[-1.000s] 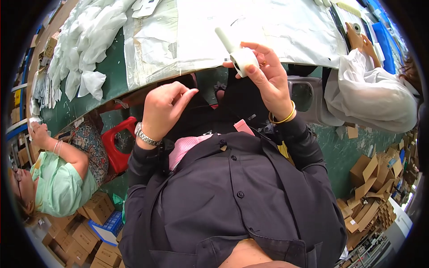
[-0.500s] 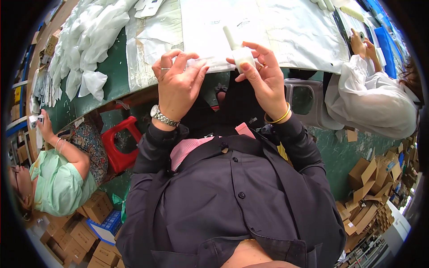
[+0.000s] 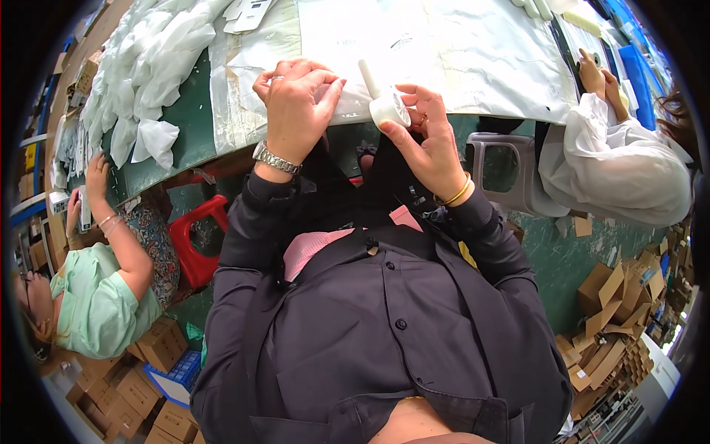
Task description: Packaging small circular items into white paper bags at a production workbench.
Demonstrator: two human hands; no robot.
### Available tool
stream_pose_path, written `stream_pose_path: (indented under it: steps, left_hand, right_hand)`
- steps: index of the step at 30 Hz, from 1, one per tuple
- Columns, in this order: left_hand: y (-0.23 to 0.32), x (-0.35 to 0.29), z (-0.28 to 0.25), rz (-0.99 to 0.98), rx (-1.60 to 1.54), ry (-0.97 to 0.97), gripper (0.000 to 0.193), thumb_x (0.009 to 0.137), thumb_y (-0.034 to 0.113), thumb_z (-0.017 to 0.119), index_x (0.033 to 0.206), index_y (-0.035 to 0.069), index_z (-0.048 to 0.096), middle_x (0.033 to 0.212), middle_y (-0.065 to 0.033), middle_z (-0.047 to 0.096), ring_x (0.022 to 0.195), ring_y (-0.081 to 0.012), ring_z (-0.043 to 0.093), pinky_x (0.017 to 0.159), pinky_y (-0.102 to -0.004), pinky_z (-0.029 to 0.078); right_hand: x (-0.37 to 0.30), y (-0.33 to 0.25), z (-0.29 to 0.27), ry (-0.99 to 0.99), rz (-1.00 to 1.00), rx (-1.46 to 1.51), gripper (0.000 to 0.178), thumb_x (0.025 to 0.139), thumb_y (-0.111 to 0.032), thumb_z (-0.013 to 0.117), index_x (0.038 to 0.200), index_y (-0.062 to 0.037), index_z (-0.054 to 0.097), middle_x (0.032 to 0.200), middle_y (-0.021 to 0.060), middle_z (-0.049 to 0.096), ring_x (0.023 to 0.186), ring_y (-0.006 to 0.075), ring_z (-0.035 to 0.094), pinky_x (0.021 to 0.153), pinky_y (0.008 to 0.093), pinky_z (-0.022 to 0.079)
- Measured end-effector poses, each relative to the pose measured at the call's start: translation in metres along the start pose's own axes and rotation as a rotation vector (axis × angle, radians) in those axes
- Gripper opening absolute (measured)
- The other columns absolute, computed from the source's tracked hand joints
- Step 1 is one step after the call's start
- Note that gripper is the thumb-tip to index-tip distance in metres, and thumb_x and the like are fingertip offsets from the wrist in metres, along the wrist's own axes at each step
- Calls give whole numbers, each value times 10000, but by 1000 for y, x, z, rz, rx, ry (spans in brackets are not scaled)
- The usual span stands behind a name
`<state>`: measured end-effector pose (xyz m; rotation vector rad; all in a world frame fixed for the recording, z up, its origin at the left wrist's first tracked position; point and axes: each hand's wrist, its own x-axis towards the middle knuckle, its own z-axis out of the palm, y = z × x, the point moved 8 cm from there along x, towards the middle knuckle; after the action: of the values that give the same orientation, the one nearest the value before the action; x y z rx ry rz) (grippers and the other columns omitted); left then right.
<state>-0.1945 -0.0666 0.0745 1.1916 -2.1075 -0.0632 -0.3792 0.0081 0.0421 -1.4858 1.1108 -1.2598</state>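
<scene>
My right hand (image 3: 433, 144) holds a small white handheld fan (image 3: 390, 111) by its round head, thumb on the near side and fingers behind. Its straight handle points up and away, over the table's near edge. To the left, my left hand (image 3: 299, 111) is closed, with thumb and fingertips together. Whatever it pinches, if anything, is too pale and small to make out. Both hands are raised just above the near edge of the white-covered table (image 3: 488, 66), a short gap apart.
Crumpled white bags (image 3: 140, 66) heap on the table's left. A white box (image 3: 248, 15) lies at the back. One co-worker (image 3: 103, 296) sits left by a red stool (image 3: 196, 244); another's white sleeve (image 3: 614, 155) is at right, beside a grey stool (image 3: 506, 159). Cardboard boxes (image 3: 614, 296) pile behind.
My right hand has turned and lowered the fan slightly to the left and nearer, so its round face shows more. My left hand has risen a little, its fingers drawing closer together.
</scene>
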Motion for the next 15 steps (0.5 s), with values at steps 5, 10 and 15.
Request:
stream_pose_path:
  steps: [5, 10, 15]
  left_hand:
    - [-4, -1, 2, -42, -39, 41, 95, 892, 231, 798, 901, 137, 803, 982, 29, 767, 1092, -214, 648, 1046, -456, 296]
    - [-1, 0, -2, -83, -71, 62, 88, 900, 218, 804, 940, 140, 807, 1070, 18, 785, 1108, -180, 670, 1044, -413, 292]
    - [8, 1, -7, -7, -91, 81, 76, 905, 183, 802, 974, 151, 804, 1078, 22, 784, 1140, -176, 669, 1056, -409, 290]
  right_hand:
    - [1, -14, -2, 29, -80, -20, 531, 985, -61, 787, 1435, -11, 509, 1189, 82, 659, 1049, 127, 696, 870, 267, 548]
    - [-8, -44, 0, -47, -199, -505, 491, 876, -134, 875, 1292, -28, 636, 1087, 102, 706, 929, 194, 704, 779, 308, 542]
    - [-7, -62, 7, -16, -312, -589, 475, 845, -181, 887, 1243, -44, 668, 1053, 131, 711, 855, 268, 683, 751, 354, 545]
